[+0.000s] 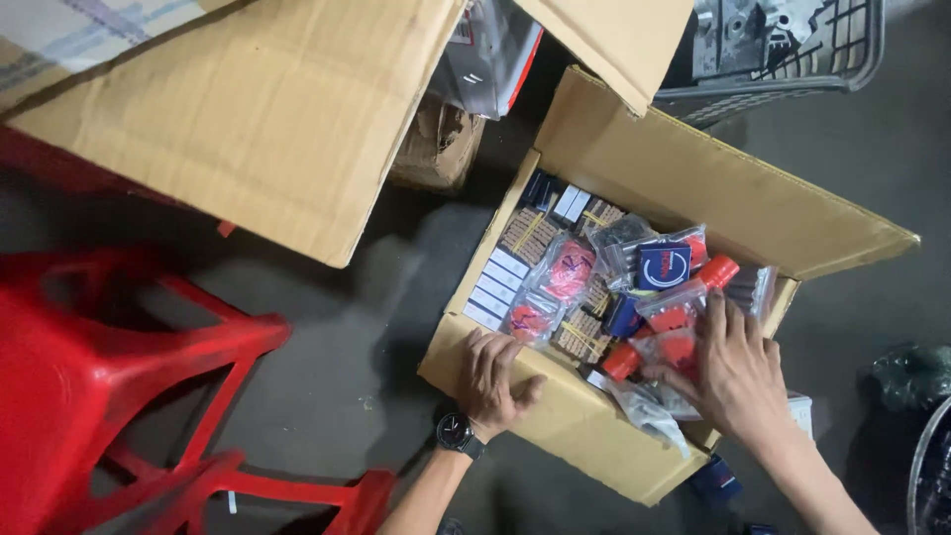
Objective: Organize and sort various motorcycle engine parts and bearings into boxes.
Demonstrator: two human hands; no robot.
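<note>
Cardboard, plain brown and creased, forms the open box (594,416) sitting on the grey floor, packed with small flat cartons and glossy plastic bags holding red cylindrical parts (684,317). The left hand (492,381), a dark round watch (456,432) on its wrist, is lying flat on the near flap, fingers loosely spread and gripping nothing. The right hand (738,372) is reaching into the box, fingers extended and pressing onto the bagged red parts. A red plastic stool (109,386) is standing at left.
</note>
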